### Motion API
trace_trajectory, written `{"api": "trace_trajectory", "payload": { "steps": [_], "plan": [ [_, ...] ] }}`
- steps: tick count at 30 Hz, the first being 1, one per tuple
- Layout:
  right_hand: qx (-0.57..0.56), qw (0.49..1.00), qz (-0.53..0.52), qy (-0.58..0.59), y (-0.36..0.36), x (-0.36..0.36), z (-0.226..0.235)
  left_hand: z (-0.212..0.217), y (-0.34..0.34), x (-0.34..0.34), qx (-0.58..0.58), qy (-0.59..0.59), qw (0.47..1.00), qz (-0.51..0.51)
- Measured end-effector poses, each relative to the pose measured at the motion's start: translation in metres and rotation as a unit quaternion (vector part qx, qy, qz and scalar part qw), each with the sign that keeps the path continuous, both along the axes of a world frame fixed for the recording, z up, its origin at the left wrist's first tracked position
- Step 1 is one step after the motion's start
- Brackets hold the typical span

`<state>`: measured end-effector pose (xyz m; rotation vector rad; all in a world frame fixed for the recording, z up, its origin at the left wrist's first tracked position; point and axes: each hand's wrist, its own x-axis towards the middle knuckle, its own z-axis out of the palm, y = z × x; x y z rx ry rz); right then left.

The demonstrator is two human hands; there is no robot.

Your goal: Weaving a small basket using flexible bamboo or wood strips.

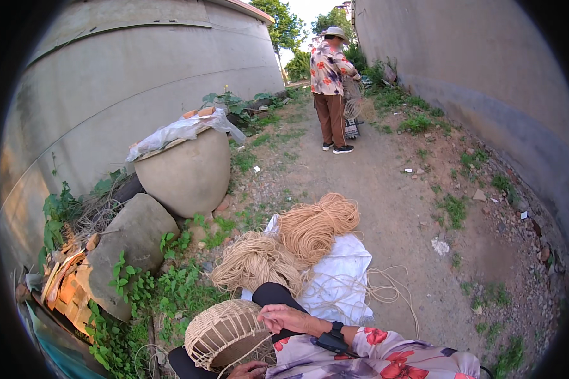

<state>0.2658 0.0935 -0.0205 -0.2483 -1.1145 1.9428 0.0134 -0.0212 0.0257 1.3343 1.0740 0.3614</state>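
— What's the place like, from the left?

— A dirt lane (pixel 392 208) between two pale walls. Against the left wall (pixel 126 82) lie flattened cardboard (pixel 66 287), a grey stone (pixel 129 240) in weeds, then a big round clay jar (pixel 186 174) topped with plastic sheeting (pixel 177 131). Mid-lane, a white sheet (pixel 341 278) is spread on the ground with two bundles of tan cord (pixel 291 243) heaped on it, loose strands trailing off to the right. Farther up the lane a person (pixel 332 85) in a hat and flowered shirt stands facing away. Grass patches and small stones run along the right wall (pixel 474 69).

— And the hands?

— The left hand (pixel 246 371) is at the bottom edge, only its fingers showing, touching the lower rim of a half-woven basket (pixel 224 331); how far it is closed I cannot tell. The right hand (pixel 284 318), with a dark watch at the wrist, rests at the basket's right side, fingers loosely curled and pointing left, seemingly pinching a strand.

— Where is the basket?

— On the lap, at the lower middle, just below the cord bundles.
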Motion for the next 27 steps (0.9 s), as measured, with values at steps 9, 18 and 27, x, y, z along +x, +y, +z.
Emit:
{"api": "trace_trajectory", "payload": {
  "steps": [9,18,27],
  "plan": [
    [-0.042,0.998,-0.041,-0.007,-0.002,-0.006,-0.006,0.037,-0.015,0.009,-0.080,-0.028,0.996,0.016],
    [-0.049,0.998,0.017,0.041,-0.001,0.003,0.002,0.030,-0.026,-0.010,-0.075,-0.045,0.995,0.053],
    [-0.048,0.997,-0.021,0.056,-0.003,0.001,0.001,0.020,-0.020,-0.007,0.017,-0.038,0.998,0.050]
  ]
}}
